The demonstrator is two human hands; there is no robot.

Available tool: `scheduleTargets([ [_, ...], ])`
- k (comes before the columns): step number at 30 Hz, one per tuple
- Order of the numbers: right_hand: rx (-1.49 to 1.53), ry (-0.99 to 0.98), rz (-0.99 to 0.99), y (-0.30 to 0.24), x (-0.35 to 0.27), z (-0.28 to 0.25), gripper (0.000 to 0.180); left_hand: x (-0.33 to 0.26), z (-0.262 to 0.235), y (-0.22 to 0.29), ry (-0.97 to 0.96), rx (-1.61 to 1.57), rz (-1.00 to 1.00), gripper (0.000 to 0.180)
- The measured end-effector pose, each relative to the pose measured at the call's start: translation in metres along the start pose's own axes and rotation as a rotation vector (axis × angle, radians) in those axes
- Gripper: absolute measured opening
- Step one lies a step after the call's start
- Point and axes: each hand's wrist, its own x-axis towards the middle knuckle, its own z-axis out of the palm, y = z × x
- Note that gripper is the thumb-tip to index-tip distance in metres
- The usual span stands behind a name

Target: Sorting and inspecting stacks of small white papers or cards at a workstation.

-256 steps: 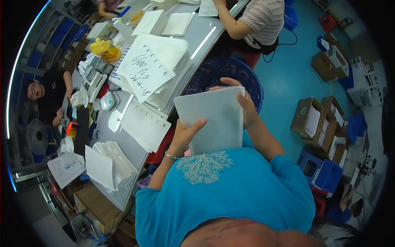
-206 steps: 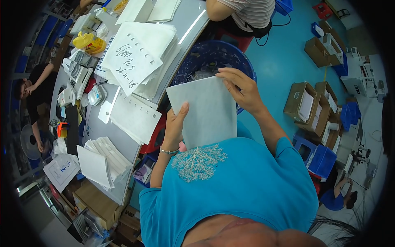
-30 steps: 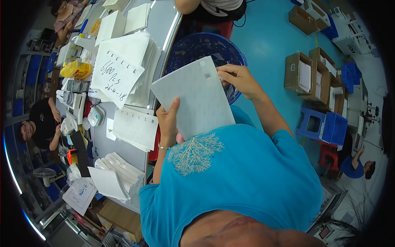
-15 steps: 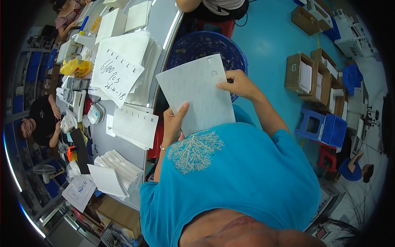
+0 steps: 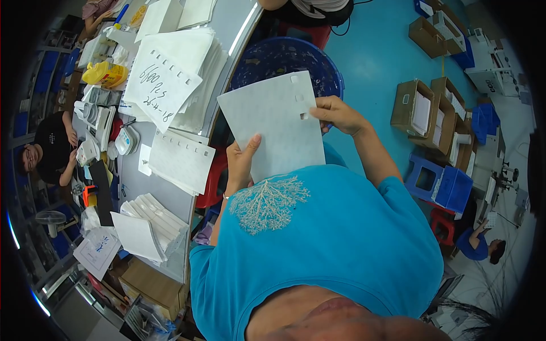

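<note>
White sheet point(image 5: 273, 128) w/ small square cutouts held up at chest level, centre frame, over blue mesh basket point(image 5: 278, 57) at 12 o'clock.

Left hand point(image 5: 242, 162): grips sheet's lower-left edge at 7 o'clock, thumb flat on the face, other fingers behind, not visible. Closed on sheet.

Right hand point(image 5: 338, 116): pinches sheet's right edge at 3 o'clock, near a cutout; thumb in front, fingers curled round the edge. Closed on sheet.

Grey table point(image 5: 131, 182) at 9 o'clock of the sheet. On it: sheet stack w/ handwritten top page point(image 5: 162, 79) at 10 o'clock, smaller perforated stack point(image 5: 182, 162) just beside left hand, fanned white stack point(image 5: 151, 227) at 8 o'clock. Yellow item point(image 5: 105, 73) far at 10 o'clock.

Cardboard boxes point(image 5: 426, 113) and blue crate point(image 5: 441, 184) on teal floor, 3 o'clock, well apart. Another person point(image 5: 48, 150) seated at table's far side.
</note>
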Motion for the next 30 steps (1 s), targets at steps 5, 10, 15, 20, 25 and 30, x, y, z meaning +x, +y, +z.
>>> scheduleTargets([
  [5,0.669,-0.053,0.075,0.023,0.006,0.000,0.024,0.002,0.003,0.003,-0.015,-0.001,-0.034,0.036],
  [10,0.364,0.089,-0.013,0.017,0.005,0.007,0.018,0.003,0.001,0.001,-0.023,0.011,-0.043,0.035],
  [15,-0.022,0.318,0.022,0.020,0.001,0.005,0.017,0.003,0.005,0.001,0.052,0.067,0.057,0.038],
  [20,-0.660,0.772,-0.522,0.042,0.010,-0.020,0.019,0.007,0.003,0.001,0.046,-0.011,-0.022,0.038],
  [25,-0.182,0.622,-0.390,0.017,0.007,-0.005,0.024,0.004,0.002,-0.002,0.037,-0.119,-0.092,0.039],
  [30,-0.076,0.044,-0.018,0.016,0.001,0.008,0.037,0.000,0.004,-0.001,0.031,-0.169,-0.080,0.040],
])
